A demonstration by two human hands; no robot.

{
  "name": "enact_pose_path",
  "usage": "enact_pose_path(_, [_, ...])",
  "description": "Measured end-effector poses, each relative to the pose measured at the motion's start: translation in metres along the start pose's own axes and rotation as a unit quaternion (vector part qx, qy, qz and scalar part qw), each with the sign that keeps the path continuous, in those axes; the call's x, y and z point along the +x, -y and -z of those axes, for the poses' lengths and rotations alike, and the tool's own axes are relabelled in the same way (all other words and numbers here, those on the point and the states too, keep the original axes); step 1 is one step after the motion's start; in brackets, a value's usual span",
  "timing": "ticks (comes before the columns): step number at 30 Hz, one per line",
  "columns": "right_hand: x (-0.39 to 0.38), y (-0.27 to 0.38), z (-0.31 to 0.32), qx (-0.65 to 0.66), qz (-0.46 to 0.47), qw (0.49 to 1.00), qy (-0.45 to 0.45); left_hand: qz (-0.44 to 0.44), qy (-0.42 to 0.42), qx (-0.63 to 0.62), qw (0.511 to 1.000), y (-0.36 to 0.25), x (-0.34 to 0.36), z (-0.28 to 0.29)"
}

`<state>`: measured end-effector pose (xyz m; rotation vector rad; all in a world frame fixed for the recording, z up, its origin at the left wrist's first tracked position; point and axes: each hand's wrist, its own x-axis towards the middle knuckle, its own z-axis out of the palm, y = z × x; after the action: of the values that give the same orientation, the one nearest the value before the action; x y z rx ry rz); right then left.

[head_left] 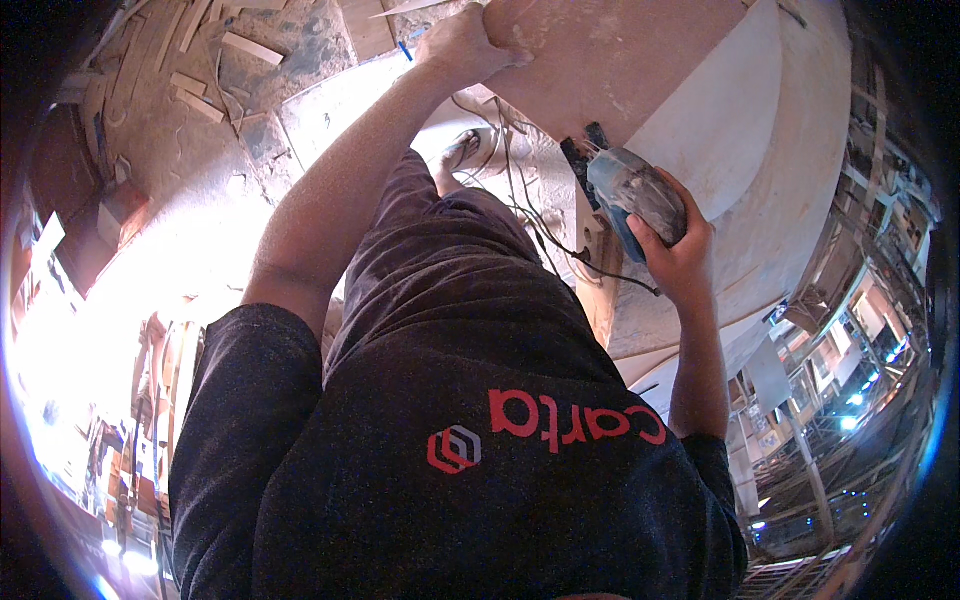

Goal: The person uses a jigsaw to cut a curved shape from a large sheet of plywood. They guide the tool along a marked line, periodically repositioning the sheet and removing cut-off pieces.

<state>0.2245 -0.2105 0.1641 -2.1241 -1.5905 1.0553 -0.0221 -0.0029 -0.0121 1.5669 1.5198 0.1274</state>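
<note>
Gripping a dusty handheld power tool (645,190) in the right hand (682,245) at the near edge of a brown panel (600,60), with the left hand (465,47) at its left edge, clasping or merely resting, impossible to tell. Apparently working that near edge; likely calling next for a steady pass. Leaving open room over the pale board (735,120) beyond the right hand, with cables (582,257) slack between the hands.

Ahead, a panel (610,60), with the left hand (462,48) at its left edge and, by its near corner, a power tool (640,190) in the right hand (682,250). To the panel's right, a second sheet (715,115), perhaps partly beneath it. Between trousers (430,245) and tool, loose cables (620,279). Ahead to the left, wood strips (252,48) on the floor (185,145).
</note>
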Motion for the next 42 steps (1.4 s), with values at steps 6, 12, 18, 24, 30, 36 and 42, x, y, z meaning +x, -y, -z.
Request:
enact_pose_path(6, [0.000, 0.003, -0.003, 0.018, -0.020, 1.000, -0.006, 0.012, -0.006, -0.018, 1.000, 0.001, 0.001, -0.001])
enact_pose_path(12, [-0.001, 0.002, -0.005, 0.027, -0.026, 0.999, -0.017, 0.003, 0.002, -0.019, 1.000, -0.003, -0.002, 0.003])
enact_pose_path(18, [0.001, 0.007, -0.007, 0.043, -0.028, 0.998, -0.020, 0.012, -0.013, -0.005, 1.000, -0.001, 0.002, -0.002])
enact_pose_path(24, [0.005, 0.004, -0.005, 0.028, -0.012, 0.999, -0.022, -0.033, -0.011, 0.006, 0.999, 0.002, 0.000, 0.000])
enact_pose_path(30, [0.007, 0.006, -0.003, 0.032, -0.009, 0.999, -0.012, 0.017, -0.005, -0.015, 1.000, -0.002, 0.002, 0.001])
enact_pose_path(36, [0.009, 0.006, -0.004, 0.032, -0.007, 0.999, -0.015, -0.006, -0.013, 0.001, 1.000, 0.000, 0.001, 0.000])
enact_pose_path(42, [0.008, 0.012, -0.010, 0.044, -0.013, 0.999, -0.029, 0.026, -0.009, -0.009, 1.000, -0.002, 0.004, -0.001])
